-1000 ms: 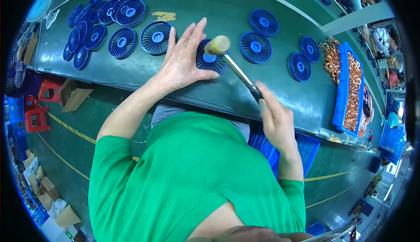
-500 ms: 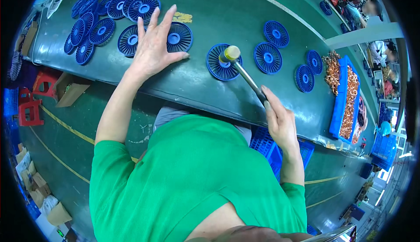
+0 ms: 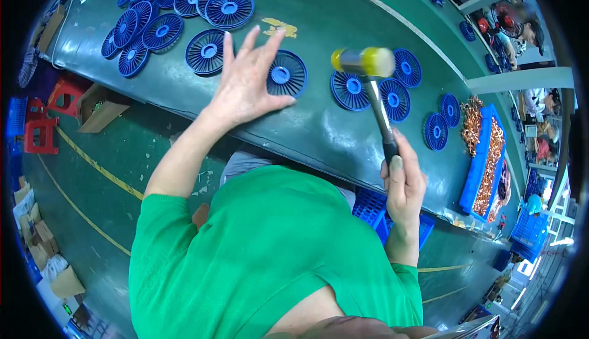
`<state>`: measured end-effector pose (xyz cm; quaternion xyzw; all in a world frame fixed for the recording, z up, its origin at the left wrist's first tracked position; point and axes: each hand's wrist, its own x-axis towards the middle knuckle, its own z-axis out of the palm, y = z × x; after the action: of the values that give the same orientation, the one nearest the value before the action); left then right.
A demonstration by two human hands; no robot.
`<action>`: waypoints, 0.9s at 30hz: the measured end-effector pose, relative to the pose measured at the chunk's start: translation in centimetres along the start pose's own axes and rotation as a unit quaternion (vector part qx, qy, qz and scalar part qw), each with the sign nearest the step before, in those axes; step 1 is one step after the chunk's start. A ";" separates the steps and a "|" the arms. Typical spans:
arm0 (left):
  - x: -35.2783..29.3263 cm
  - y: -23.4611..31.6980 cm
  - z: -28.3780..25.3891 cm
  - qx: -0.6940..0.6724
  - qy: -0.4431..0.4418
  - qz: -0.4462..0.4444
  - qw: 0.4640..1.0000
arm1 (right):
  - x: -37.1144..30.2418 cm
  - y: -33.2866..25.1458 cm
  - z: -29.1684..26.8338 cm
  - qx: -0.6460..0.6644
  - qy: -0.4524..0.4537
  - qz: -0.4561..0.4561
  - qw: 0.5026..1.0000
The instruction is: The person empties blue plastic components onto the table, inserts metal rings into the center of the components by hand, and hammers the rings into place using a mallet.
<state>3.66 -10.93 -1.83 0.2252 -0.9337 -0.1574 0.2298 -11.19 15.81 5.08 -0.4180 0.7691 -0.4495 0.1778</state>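
A mallet with a yellow-ended head [image 3: 362,63] and a dark-gripped metal handle is in my right hand [image 3: 406,179], its fingers wrapped round the grip. The head is blurred and appears raised over the bench, near a round blue slotted disc [image 3: 351,90] with a paler hub. My left hand [image 3: 245,90] has its fingers spread, thumb and fingertips at the near and left rim of another blue disc [image 3: 286,74]. A similar disc [image 3: 206,52] lies left of those fingers.
More blue discs [image 3: 229,7] lie overlapped at the far left of the green bench [image 3: 307,133]. Several others lie at the right, before a blue tray [image 3: 472,179] of copper-coloured parts [image 3: 489,167]. Red stools [image 3: 43,133] and an open carton [image 3: 104,112] stand below left. Other people are at far right.
The mallet has lifted off the disc it was on, and that disc now lies closer to the right-hand pair. My left hand has shifted right, with the disc beside it. The view has also shifted slightly.
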 end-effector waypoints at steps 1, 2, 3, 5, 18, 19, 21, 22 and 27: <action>-0.4 0.3 0.0 -0.008 0.006 0.002 1.000 | 0.1 0.2 0.0 -0.001 -0.002 -0.047 0.999; -0.7 0.6 0.1 -0.017 0.011 0.003 1.000 | 0.2 0.7 0.6 -0.017 -0.001 -0.075 0.997; -0.6 0.8 0.1 -0.021 0.014 0.006 1.000 | 0.4 1.3 1.4 -0.034 0.005 -0.101 0.994; -0.1 1.1 0.3 -0.033 0.011 0.003 0.999 | 1.8 2.3 3.9 -0.171 -0.078 -0.093 0.978; -0.4 0.4 0.0 -0.129 -0.007 -0.050 0.990 | 4.1 1.3 6.1 -0.216 -0.135 -0.010 0.967; -0.5 0.3 0.1 -0.120 -0.015 -0.048 0.992 | 4.3 1.2 5.8 -0.218 -0.135 -0.012 0.967; -0.8 -0.1 0.0 -0.105 -0.010 -0.032 0.994 | 4.4 0.7 5.1 -0.170 -0.148 0.029 0.974; -1.1 -0.8 -0.3 -0.093 0.039 -0.015 0.995 | 4.5 0.4 4.8 -0.134 -0.152 0.062 0.977; -2.5 -5.9 -3.1 -0.012 0.182 -0.057 0.982 | 2.4 0.0 3.4 -0.065 -0.189 0.031 0.979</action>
<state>9.21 -15.27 -2.45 0.3000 -0.8600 -0.1380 0.3891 -10.41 12.09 3.50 -0.4820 0.7619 -0.3057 0.3060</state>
